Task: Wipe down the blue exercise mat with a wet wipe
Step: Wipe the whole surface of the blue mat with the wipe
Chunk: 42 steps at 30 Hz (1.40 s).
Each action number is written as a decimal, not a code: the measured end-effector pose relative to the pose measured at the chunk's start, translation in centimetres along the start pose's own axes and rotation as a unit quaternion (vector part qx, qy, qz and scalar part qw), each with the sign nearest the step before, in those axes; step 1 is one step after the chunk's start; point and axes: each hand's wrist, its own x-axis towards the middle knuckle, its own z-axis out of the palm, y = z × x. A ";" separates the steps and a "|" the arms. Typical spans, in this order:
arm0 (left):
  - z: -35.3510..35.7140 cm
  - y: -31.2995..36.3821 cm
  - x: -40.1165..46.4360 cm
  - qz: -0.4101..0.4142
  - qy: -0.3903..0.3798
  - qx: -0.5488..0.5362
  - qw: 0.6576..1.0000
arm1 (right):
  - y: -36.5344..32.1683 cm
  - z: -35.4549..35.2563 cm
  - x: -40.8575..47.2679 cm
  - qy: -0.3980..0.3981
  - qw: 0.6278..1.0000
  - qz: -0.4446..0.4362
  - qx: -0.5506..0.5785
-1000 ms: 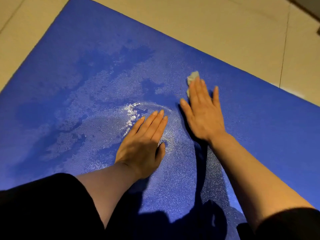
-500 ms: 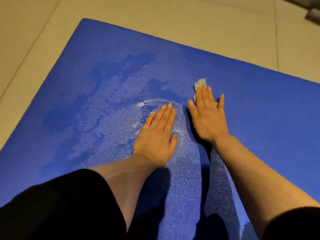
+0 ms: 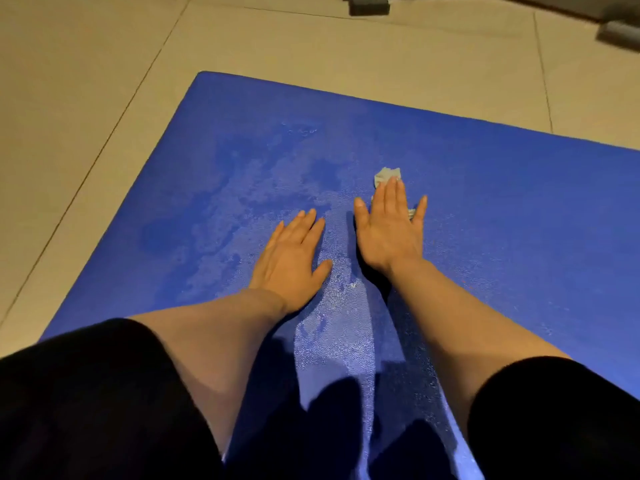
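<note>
The blue exercise mat lies on a tiled floor and fills most of the view, with pale wet patches across its left and middle parts. My right hand lies flat with straight fingers and presses a crumpled grey wet wipe onto the mat. The wipe shows past my fingertips and a bit beside my little finger. My left hand rests flat on the mat just to the left, fingers straight, holding nothing.
Beige floor tiles surround the mat on the left and far side. Two dark grey objects sit on the floor at the top edge and top right corner. My black sleeves cover the bottom corners.
The view has pulled back, so the mat's far corner and more floor now show. Both hands stay flat on the mat; the right hand with the wipe sits slightly further ahead of the left.
</note>
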 end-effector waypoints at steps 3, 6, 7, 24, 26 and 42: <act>0.0 0.5 -0.2 -0.023 0.004 -0.042 0.999 | -3.1 0.7 -0.5 -0.020 0.997 -0.068 0.013; -0.3 0.2 -0.8 -0.021 -0.020 -0.031 0.999 | -0.6 0.9 -1.2 -0.007 0.993 -0.111 -0.029; -0.5 -0.1 -1.1 -0.014 -0.032 -0.020 0.999 | 0.7 0.9 -1.6 0.004 0.994 -0.103 -0.043; -1.6 -0.1 -4.9 -0.034 -0.112 0.010 0.993 | 0.6 2.6 -7.8 0.031 0.998 0.052 0.014; -1.5 0.0 -5.5 -0.048 -0.105 0.004 0.993 | -2.4 3.0 -8.2 0.002 0.998 0.044 0.039; 0.0 1.2 -11.1 -0.076 -0.108 0.003 0.991 | -3.0 5.0 -13.2 -0.014 0.983 -0.170 -0.074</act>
